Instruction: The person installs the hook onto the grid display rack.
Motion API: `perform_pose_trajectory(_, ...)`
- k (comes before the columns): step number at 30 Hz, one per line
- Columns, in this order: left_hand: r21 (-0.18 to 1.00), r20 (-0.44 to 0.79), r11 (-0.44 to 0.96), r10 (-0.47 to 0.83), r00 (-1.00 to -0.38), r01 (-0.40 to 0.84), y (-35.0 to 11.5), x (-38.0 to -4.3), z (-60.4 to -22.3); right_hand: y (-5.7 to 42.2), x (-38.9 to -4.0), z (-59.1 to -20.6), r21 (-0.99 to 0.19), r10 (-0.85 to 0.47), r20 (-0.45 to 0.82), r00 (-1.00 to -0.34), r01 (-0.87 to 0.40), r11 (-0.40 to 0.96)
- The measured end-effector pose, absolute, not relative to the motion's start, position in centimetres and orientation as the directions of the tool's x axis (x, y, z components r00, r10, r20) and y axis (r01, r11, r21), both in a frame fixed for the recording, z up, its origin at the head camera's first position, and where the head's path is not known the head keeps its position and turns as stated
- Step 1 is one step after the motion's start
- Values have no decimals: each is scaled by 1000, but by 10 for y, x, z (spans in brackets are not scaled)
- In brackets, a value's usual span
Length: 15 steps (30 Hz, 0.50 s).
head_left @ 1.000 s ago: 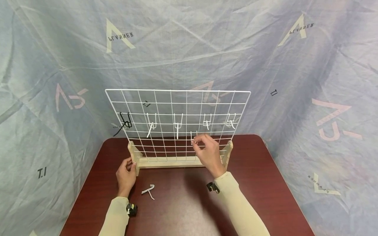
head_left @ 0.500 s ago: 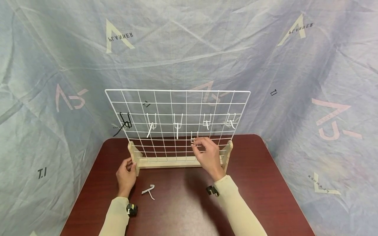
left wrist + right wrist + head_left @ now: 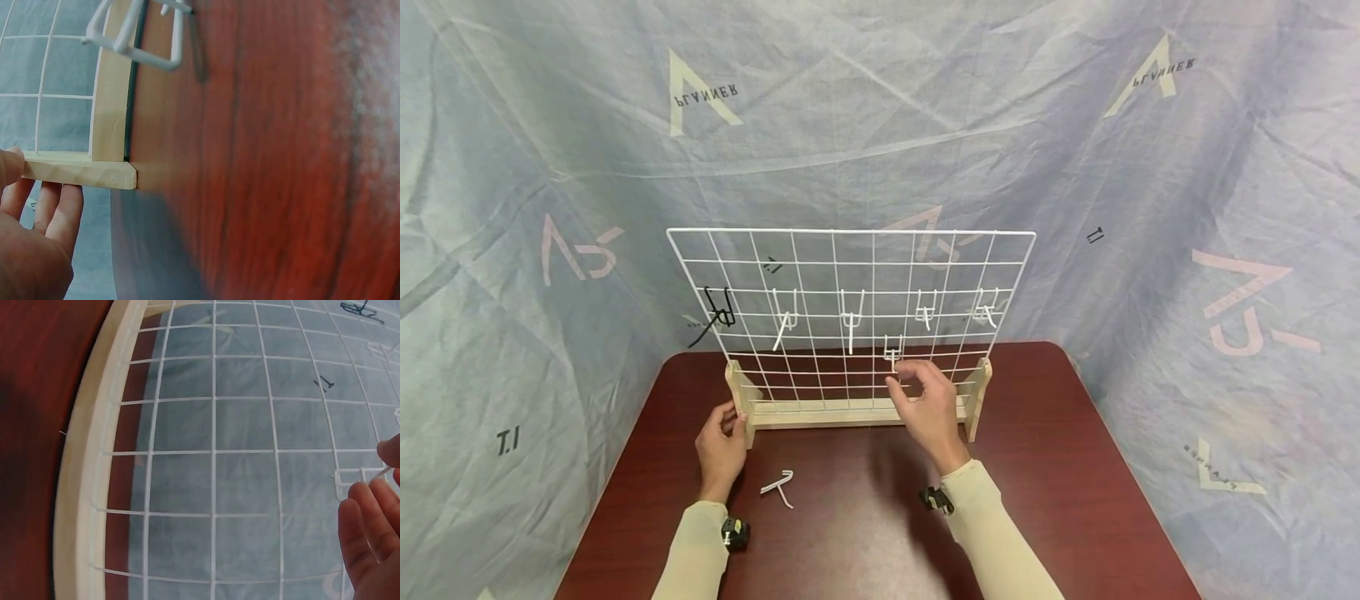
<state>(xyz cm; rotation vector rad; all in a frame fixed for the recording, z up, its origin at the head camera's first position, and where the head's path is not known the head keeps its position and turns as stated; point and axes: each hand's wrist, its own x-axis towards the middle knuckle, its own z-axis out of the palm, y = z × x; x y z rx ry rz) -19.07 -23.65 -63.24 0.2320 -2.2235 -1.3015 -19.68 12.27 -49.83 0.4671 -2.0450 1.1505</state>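
A white wire grid panel [image 3: 853, 275] stands upright in a wooden base. My left hand [image 3: 721, 446] grips the base's left side piece [image 3: 81, 174], thumb on one face and fingers on the other. A white wire hook [image 3: 892, 353] hangs on the grid, lower than the others. Just in front of it is my right hand [image 3: 928, 404], thumb and fingertips parted around the hook's prong; whether a fingertip still touches it is hard to see. One loose white hook [image 3: 778, 487] lies on the table near my left hand.
Along one row of the grid hang a black hook [image 3: 721, 315] at the left and several white hooks [image 3: 851, 320]. The dark red table [image 3: 850, 533] is enclosed by grey printed cloth [image 3: 880, 125] at the back and sides.
My right hand has moved slightly down and toward me, and its thumb and finger have spread off the lower hook, which stays on the grid. My left hand has kept its place.
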Motion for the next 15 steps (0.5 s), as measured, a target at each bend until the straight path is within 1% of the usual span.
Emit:
perform_pose_trajectory(4, 846, 371, 518, -409, -833, 123, -236, -190, -634, 120, -188, -506, -629, 59, 699, -713, -573, 526)
perform_pose_trajectory(8, 845, 380, 518, -409, -829, 132, -237, -190, -634, 115, -181, -513, -679, 54, 650, -758, -548, 488)
perform_pose_trajectory(15, 842, 378, 526, -412, -829, 122, -238, -191, -633, 104, -173, -523, -730, 16, 589, -808, -523, 440)
